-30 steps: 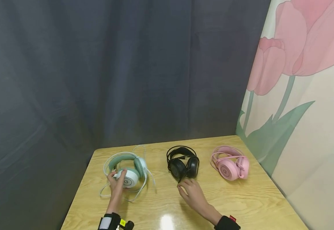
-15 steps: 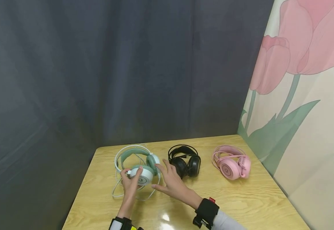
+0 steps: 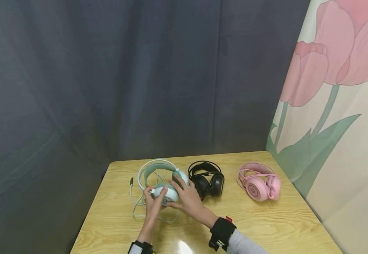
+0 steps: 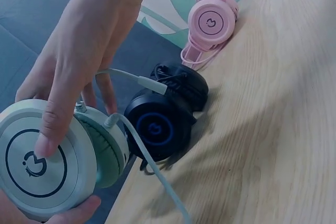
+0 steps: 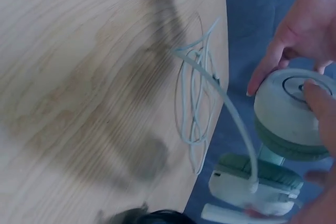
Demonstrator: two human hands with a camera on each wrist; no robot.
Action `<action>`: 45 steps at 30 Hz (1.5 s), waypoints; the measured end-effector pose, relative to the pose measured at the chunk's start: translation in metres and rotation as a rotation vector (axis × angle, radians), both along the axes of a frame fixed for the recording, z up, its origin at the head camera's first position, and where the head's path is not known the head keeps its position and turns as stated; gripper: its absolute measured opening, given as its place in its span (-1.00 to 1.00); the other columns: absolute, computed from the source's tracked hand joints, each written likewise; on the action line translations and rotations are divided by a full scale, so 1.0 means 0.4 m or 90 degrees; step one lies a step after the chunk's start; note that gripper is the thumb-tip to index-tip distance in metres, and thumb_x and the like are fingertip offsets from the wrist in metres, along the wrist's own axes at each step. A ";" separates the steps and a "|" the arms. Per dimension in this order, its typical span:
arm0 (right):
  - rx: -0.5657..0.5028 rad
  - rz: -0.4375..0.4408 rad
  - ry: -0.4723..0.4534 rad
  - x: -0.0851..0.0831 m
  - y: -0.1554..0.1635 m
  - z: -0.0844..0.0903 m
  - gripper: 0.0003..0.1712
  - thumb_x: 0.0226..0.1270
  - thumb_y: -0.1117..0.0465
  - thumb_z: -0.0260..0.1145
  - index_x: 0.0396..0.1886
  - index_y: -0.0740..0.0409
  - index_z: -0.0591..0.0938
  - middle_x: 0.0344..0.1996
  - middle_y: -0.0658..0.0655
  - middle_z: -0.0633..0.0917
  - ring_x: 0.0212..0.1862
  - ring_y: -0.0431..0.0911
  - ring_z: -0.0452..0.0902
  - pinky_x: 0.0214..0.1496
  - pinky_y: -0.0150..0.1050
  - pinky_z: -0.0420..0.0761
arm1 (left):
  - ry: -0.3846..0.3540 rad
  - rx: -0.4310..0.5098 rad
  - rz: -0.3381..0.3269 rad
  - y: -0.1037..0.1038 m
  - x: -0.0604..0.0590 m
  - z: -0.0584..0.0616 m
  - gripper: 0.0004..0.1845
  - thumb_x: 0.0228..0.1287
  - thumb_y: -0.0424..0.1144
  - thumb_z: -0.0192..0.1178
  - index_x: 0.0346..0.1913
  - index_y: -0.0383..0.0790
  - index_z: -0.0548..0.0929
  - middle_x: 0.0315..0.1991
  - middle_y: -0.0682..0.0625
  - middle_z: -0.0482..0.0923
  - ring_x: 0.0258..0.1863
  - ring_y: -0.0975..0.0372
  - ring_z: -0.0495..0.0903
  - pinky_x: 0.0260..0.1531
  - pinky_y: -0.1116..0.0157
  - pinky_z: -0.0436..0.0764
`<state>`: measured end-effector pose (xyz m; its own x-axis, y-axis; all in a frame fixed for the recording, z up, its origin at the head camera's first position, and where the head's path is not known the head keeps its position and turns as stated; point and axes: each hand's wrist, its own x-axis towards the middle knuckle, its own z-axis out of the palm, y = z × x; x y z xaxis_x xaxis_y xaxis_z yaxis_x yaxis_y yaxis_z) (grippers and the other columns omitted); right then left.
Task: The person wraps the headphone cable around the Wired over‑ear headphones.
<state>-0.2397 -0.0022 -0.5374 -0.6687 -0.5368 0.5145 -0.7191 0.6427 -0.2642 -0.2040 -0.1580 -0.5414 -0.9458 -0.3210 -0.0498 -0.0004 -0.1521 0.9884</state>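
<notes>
**Three headsets on a wooden table, both hands on the green one**

Surface: light wooden table with visible grain (image 3: 266, 225), filling the lower centre of the head view. Glossy; a bright reflection near the bottom edge. Room: dark grey curtain (image 3: 108, 81) across the back and left; on the right, a cream wall panel painted with pink tulips and green leaves (image 3: 336, 106).

Containers: none seen.

Count: three over-ear headsets, in a row across the far half of the table.
- mint-green and white headset (image 3: 163, 176), leftmost, lower centre of frame. Its white cable (image 3: 138, 204) lies in loose loops on the table left of it, plug end toward the curtain.
- black headset (image 3: 207, 178), just beside the green one, lying on the table.
- pink headset (image 3: 260, 181), well apart to the right, near the painted panel.

Hands: two. Left hand (image 3: 153, 204) grips the near round earcup from the left, thumb and fingers curled around its rim. Right hand (image 3: 185, 197) holds the same headset from the right; the left wrist view shows a fingertip (image 4: 46, 142) pressed on the earcup's flat face, other fingers wrapped behind.
</notes>
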 end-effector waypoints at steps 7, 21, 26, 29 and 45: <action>-0.034 -0.008 0.052 -0.003 0.021 -0.019 -0.24 -0.06 -0.12 0.61 0.16 0.06 0.63 0.16 0.09 0.57 -0.03 0.13 0.41 -0.13 -0.03 0.51 | -0.009 0.013 -0.043 0.009 0.012 -0.015 -0.32 0.39 0.01 0.18 0.27 -0.13 -0.01 0.22 -0.40 0.05 0.10 -0.25 0.41 -0.21 -0.06 0.67; -0.055 -0.009 0.090 0.033 0.130 0.004 -0.28 -0.16 -0.11 0.66 0.08 -0.04 0.70 0.20 -0.04 0.59 -0.02 0.03 0.40 -0.27 -0.14 0.61 | -0.018 0.041 0.014 -0.075 -0.020 -0.018 -0.23 0.52 0.22 -0.22 0.56 0.10 -0.30 0.19 -0.41 0.29 -0.12 -0.06 0.62 -0.20 -0.01 0.68; -0.045 0.042 0.107 0.056 0.161 0.009 -0.29 -0.16 -0.08 0.66 0.07 -0.02 0.69 0.21 -0.01 0.58 0.03 0.07 0.40 -0.24 -0.07 0.64 | -0.035 0.105 0.014 -0.087 -0.041 -0.027 -0.29 0.52 0.21 -0.29 0.53 -0.05 -0.15 0.06 -0.37 0.49 -0.25 -0.05 0.71 -0.24 0.00 0.69; -0.036 0.080 0.111 0.072 0.184 0.021 -0.31 -0.15 -0.07 0.66 0.07 -0.03 0.69 0.22 -0.01 0.57 0.06 0.09 0.40 -0.20 -0.05 0.65 | -0.054 0.159 -0.016 -0.093 -0.052 -0.024 -0.30 0.51 0.22 -0.27 0.49 -0.15 0.00 0.01 -0.34 0.59 -0.27 -0.03 0.73 -0.21 -0.02 0.68; 0.043 0.200 0.111 0.104 0.307 0.048 -0.20 -0.18 0.07 0.67 0.19 -0.07 0.61 0.30 -0.01 0.49 0.19 0.19 0.33 -0.11 0.07 0.66 | -0.045 -0.017 -0.223 -0.080 -0.044 -0.014 -0.27 0.33 -0.05 0.29 0.42 -0.20 0.20 -0.33 -0.10 0.55 -0.62 0.26 0.40 -0.53 0.33 0.53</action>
